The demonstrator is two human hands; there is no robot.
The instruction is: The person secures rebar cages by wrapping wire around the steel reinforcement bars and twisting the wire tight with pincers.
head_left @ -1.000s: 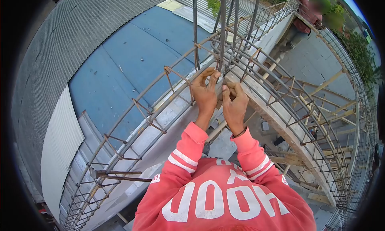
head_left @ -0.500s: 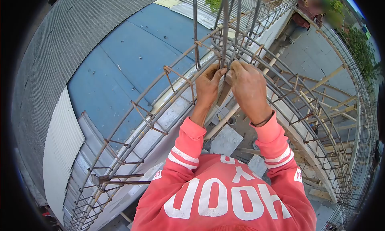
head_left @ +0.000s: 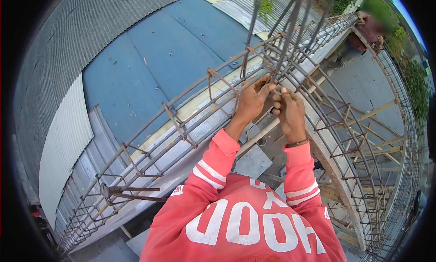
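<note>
Both hands meet at the corner where the rebar cages (head_left: 200, 108) join, just below upright bars (head_left: 290, 39). My left hand (head_left: 254, 98) has its thumb and fingers pinched close to the foot of these bars; whatever is between them is too small to name. Beside it on the right, my right hand (head_left: 289, 109) is closed with fingers curled and thumb raised, and any thin piece in it cannot be made out. Rusty tie wire (head_left: 211, 73) wraps the cage left of my hands.
A hammer-like tool (head_left: 109, 191) rests on the left cage. Blue roofing (head_left: 150, 57) and corrugated sheets (head_left: 63, 148) lie beyond. A concrete beam (head_left: 336, 171) curves down right over wooden props (head_left: 377, 109). A co-worker (head_left: 370, 28) is at the upper right.
The view has shifted, so the cages and uprights appear farther right. My right hand has moved from over the bars to lower beside my left, its fingers now curled toward me.
</note>
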